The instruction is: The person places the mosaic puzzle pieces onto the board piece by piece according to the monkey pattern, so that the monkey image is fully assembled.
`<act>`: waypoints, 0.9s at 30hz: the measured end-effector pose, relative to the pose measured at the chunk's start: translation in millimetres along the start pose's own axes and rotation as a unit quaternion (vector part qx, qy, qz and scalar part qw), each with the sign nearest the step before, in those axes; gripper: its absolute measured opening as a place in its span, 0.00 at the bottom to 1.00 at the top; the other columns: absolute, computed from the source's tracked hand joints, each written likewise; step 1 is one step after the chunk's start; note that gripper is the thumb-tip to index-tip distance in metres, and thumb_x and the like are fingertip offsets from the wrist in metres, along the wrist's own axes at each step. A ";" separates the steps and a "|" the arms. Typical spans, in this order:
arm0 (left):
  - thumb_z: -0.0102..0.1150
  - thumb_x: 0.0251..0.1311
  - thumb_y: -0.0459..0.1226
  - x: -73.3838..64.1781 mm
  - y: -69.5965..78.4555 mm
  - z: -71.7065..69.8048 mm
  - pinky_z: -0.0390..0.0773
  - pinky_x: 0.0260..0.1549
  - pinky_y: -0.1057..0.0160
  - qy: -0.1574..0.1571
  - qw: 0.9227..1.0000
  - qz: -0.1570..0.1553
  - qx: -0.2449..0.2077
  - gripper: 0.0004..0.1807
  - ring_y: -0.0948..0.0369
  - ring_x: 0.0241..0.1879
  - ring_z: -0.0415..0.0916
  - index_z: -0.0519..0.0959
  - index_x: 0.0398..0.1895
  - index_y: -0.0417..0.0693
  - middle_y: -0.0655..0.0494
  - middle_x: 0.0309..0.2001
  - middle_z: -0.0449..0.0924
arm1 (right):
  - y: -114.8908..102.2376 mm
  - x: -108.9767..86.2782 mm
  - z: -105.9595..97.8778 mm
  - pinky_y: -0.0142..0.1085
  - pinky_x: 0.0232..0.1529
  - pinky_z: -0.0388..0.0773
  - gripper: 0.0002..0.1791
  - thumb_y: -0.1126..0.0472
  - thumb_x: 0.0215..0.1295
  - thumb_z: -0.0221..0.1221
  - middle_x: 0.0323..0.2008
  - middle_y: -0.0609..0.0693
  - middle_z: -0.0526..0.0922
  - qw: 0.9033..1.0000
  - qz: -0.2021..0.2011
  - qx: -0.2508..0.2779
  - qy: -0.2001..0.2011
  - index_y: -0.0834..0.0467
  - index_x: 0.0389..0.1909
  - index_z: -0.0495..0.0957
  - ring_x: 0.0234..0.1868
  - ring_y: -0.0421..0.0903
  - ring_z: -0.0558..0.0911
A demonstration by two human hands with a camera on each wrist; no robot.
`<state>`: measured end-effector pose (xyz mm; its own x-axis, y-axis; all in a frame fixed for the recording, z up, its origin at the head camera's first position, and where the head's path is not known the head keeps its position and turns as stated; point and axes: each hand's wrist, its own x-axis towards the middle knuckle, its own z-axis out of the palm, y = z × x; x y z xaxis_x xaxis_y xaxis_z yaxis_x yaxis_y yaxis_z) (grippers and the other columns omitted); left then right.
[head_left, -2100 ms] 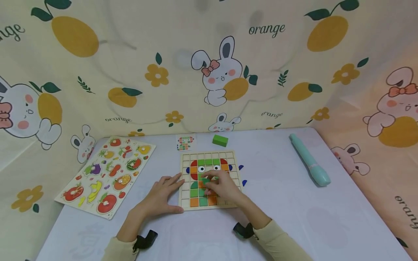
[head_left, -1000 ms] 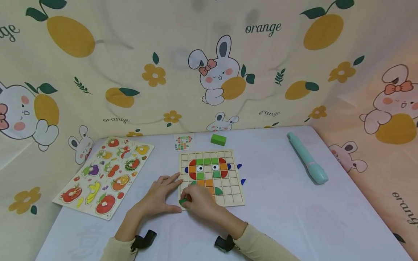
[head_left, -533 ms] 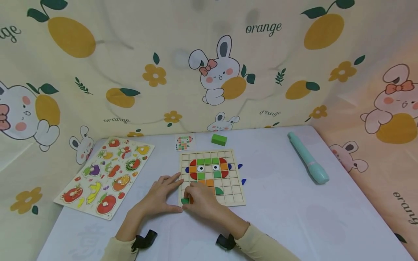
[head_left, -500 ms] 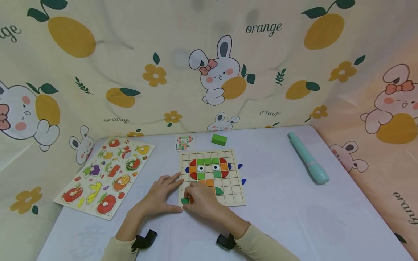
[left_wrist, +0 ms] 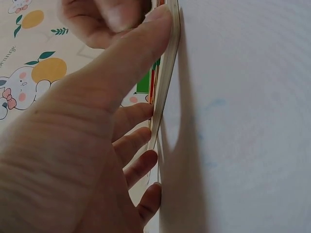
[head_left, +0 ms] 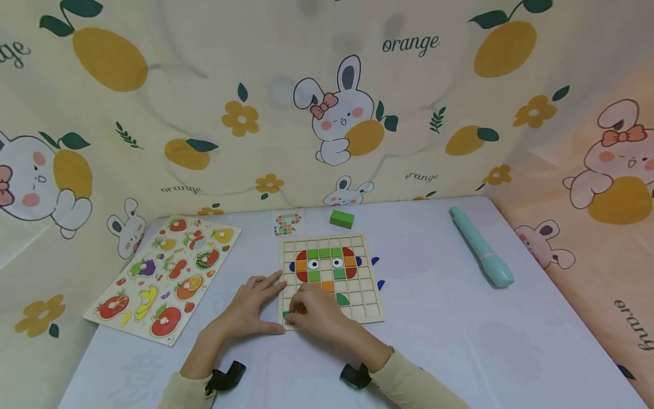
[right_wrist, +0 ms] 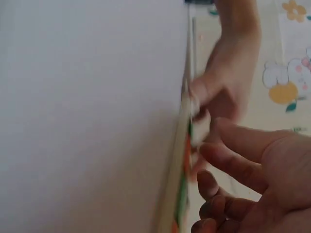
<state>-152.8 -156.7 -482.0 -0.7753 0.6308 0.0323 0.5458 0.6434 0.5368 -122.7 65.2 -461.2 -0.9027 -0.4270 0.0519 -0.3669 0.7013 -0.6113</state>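
Note:
A wooden grid board point(head_left: 368, 295) lies on the table, with coloured tiles forming a face with red corners and two eye tiles. My left hand point(head_left: 250, 307) steadies its left side: fingers spread along the edge, thumb at the near corner, as the left wrist view also shows. Over the board's lower left, my right hand point(head_left: 319, 311) has thumb and fingertips at a green tile point(head_left: 286, 315) in the corner cell, seeming to pinch it; the fingers partly cover it. A green quarter-circle tile point(head_left: 342, 299) sits farther right. Several lower tiles are hidden under the right hand.
A picture card point(head_left: 288, 224) and a green block point(head_left: 342, 219) lie behind the board. Two blue half-round pieces point(head_left: 380, 284) lie off its right side. A fruit puzzle board point(head_left: 163, 278) is at left, a mint-green wand-like object point(head_left: 482, 250) at right.
My right hand has moved from the board's middle to its lower-left corner with a green tile, and now its fingers cover more of that tile. The left hand stays at the board's edge.

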 end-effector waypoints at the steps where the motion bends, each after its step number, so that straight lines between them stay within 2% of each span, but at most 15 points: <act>1: 0.73 0.43 0.63 0.0 -0.2 0.4 0.62 0.58 0.38 -0.001 1.000 -0.001 -0.001 0.54 0.49 0.68 0.57 0.68 0.73 0.50 0.53 0.78 0.54 | 2.9 -0.7 -4.9 0.31 0.33 0.68 0.06 0.55 0.61 0.70 0.27 0.38 0.72 1.000 0.004 0.004 0.008 0.51 0.28 0.84 0.32 0.37 0.70; 6: 0.73 0.43 0.65 0.3 0.0 1.3 0.61 0.59 0.39 -0.006 1.000 -0.010 -0.001 0.55 0.49 0.69 0.56 0.67 0.74 0.51 0.54 0.78 0.53 | 32.9 -9.6 -46.2 0.36 0.34 0.73 0.03 0.61 0.63 0.68 0.29 0.42 0.78 0.996 0.041 0.013 0.073 0.56 0.31 0.86 0.32 0.41 0.74; 8: 0.73 0.43 0.65 0.2 0.3 1.0 0.61 0.59 0.39 -0.008 1.000 -0.014 -0.002 0.55 0.49 0.69 0.56 0.67 0.74 0.51 0.54 0.78 0.53 | 50.3 -16.2 -65.8 0.38 0.35 0.74 0.00 0.65 0.61 0.68 0.30 0.45 0.79 0.994 0.071 0.016 0.082 0.58 0.32 0.86 0.33 0.43 0.75; 12: 0.73 0.43 0.64 -0.2 0.7 -0.3 0.60 0.60 0.38 -0.009 1.000 -0.017 -0.005 0.55 0.49 0.69 0.56 0.66 0.74 0.50 0.54 0.78 0.52 | 84.7 -29.5 -98.7 0.43 0.39 0.74 0.05 0.71 0.59 0.66 0.33 0.50 0.78 0.989 0.139 0.006 0.049 0.60 0.35 0.85 0.36 0.47 0.75; 14: 0.74 0.43 0.64 -0.4 1.4 -0.5 0.60 0.59 0.37 -0.009 1.000 -0.019 -0.005 0.55 0.49 0.69 0.56 0.66 0.74 0.50 0.54 0.78 0.52 | 97.4 -35.5 -110.2 0.47 0.42 0.73 0.08 0.72 0.56 0.66 0.34 0.51 0.78 0.987 0.157 -0.005 0.024 0.61 0.37 0.84 0.38 0.49 0.75; 17: 0.74 0.43 0.64 -0.5 2.2 -0.8 0.60 0.60 0.38 -0.010 1.000 -0.022 -0.005 0.55 0.49 0.69 0.55 0.66 0.74 0.51 0.55 0.78 0.52 | 109.7 -41.6 -120.1 0.51 0.46 0.72 0.10 0.73 0.53 0.68 0.36 0.52 0.78 0.987 0.161 -0.015 -0.012 0.61 0.36 0.82 0.40 0.51 0.75; 20: 0.74 0.42 0.63 -0.2 2.4 -0.9 0.60 0.60 0.38 -0.011 1.000 -0.025 -0.007 0.55 0.49 0.69 0.55 0.66 0.74 0.51 0.55 0.78 0.52 | 115.9 -44.3 -121.6 0.51 0.48 0.72 0.12 0.71 0.52 0.70 0.37 0.52 0.78 0.987 0.154 -0.018 -0.033 0.62 0.38 0.81 0.40 0.51 0.75; 24: 0.74 0.42 0.64 0.2 1.4 -0.2 0.59 0.61 0.38 -0.011 0.999 -0.029 -0.007 0.55 0.48 0.69 0.55 0.66 0.74 0.51 0.55 0.78 0.52 | 119.0 -44.1 -118.2 0.50 0.47 0.73 0.13 0.69 0.54 0.71 0.37 0.51 0.77 0.989 0.139 -0.021 -0.034 0.61 0.40 0.80 0.41 0.50 0.75; 27: 0.73 0.42 0.65 0.4 0.6 0.5 0.59 0.61 0.38 -0.011 0.999 -0.030 -0.006 0.55 0.48 0.69 0.55 0.66 0.74 0.52 0.56 0.78 0.52 | 118.5 -43.6 -117.1 0.47 0.43 0.72 0.10 0.70 0.55 0.70 0.35 0.51 0.76 0.990 0.135 -0.017 -0.033 0.60 0.37 0.81 0.39 0.49 0.74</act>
<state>-152.6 -155.9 -482.0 -0.7993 0.6006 -0.0184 0.4944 0.6747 0.5480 -153.1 233.8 -443.4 -0.9528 -0.2563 -0.1626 -0.1220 0.8139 -0.5681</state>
